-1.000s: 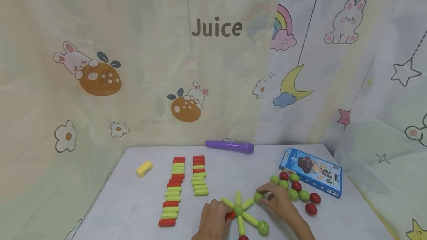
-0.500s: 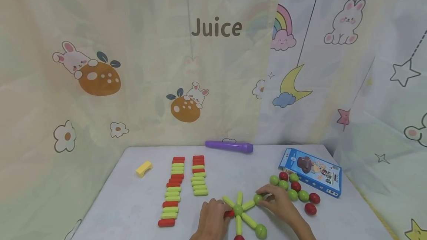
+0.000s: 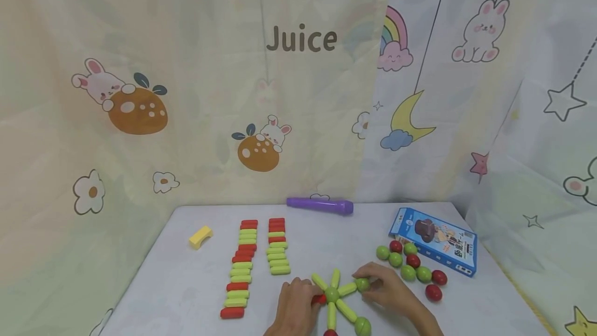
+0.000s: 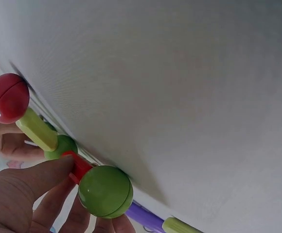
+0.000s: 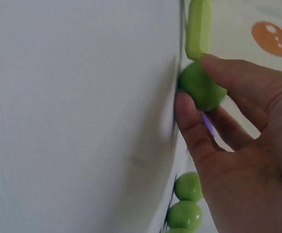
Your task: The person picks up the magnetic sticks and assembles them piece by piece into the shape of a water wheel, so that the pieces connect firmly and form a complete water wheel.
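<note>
On the table, a green hub ball (image 3: 331,294) has several yellow-green sticks radiating from it. My left hand (image 3: 295,305) pinches a red stick (image 4: 81,167) at the hub's left side. That stick's outer end carries a green ball (image 4: 105,191), which the hand hides in the head view. My right hand (image 3: 389,292) holds another green ball (image 5: 203,86) between thumb and fingers, at the end of the right-pointing stick (image 3: 347,289). How deep the stick sits in it, I cannot tell. A red ball (image 3: 330,333) and a green ball (image 3: 362,326) cap two lower sticks.
Loose red and green balls (image 3: 424,274) lie beside a blue box (image 3: 438,240) at the right. Two columns of red and yellow-green sticks (image 3: 241,272) are lined up left of centre. A yellow block (image 3: 201,237) and a purple microphone-shaped toy (image 3: 320,205) lie farther back.
The stick-and-ball shape has turned slightly clockwise. My right hand has brought its green ball from just beside the right-pointing stick onto the stick's end. The left hand keeps its grip.
</note>
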Available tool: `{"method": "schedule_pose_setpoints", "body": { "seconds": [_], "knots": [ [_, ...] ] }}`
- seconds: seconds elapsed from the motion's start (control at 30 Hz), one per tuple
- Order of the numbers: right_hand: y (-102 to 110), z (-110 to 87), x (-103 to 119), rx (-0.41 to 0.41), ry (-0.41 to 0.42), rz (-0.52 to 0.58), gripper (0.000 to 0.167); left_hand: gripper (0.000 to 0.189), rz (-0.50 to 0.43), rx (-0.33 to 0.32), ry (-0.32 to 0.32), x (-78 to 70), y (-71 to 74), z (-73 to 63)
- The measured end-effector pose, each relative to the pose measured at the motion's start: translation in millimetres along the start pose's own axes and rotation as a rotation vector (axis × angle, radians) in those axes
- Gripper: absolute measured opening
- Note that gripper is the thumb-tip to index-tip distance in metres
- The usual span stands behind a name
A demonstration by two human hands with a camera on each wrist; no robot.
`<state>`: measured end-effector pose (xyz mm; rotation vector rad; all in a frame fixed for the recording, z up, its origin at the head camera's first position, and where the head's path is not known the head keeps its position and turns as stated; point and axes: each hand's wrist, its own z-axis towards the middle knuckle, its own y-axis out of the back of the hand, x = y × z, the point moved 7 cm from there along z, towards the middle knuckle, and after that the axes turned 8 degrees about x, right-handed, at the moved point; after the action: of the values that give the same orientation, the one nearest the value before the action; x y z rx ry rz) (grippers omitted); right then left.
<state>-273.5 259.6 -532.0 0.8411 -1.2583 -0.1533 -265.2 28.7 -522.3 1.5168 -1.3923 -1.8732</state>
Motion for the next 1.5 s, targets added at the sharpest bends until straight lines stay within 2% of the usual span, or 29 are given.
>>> {"method": "schedule_pose_setpoints", "body": {
  "seconds": [0.23,0.6,0.8,0.97,1.13,1.23,1.33,1.5],
  "knots": [
    [-7,12.2,5,0.029,0.081,-0.092,0.024,0.017,0.013,0.002,0.005,-0.2,-0.5,0.2],
    [-7,13.7,5,0.035,0.027,-0.040,0.022,0.017,0.033,-0.020,-0.024,0.2,0.0,-0.1],
    [-7,13.0,5,0.033,0.019,-0.088,0.024,0.017,0.030,-0.009,-0.023,0.5,0.6,2.8],
    [-8,9.7,5,0.045,-0.042,-0.100,0.022,0.017,0.144,-0.002,-0.057,-6.6,1.5,3.8],
    [-11,5.5,6,0.040,-0.053,-0.112,0.021,0.017,0.234,-0.003,-0.112,-24.8,0.1,0.9],
    [-11,4.2,7,0.036,-0.055,-0.123,0.020,0.024,0.262,0.012,-0.111,-33.1,-5.9,3.2],
    [-10,4.5,9,0.038,-0.051,-0.113,0.019,0.025,0.296,0.027,-0.075,-35.1,-11.0,7.4],
    [-7,2.1,14,0.021,-0.025,-0.118,0.019,0.026,0.280,-0.006,-0.067,-34.0,-10.6,8.5]
  ]
}}
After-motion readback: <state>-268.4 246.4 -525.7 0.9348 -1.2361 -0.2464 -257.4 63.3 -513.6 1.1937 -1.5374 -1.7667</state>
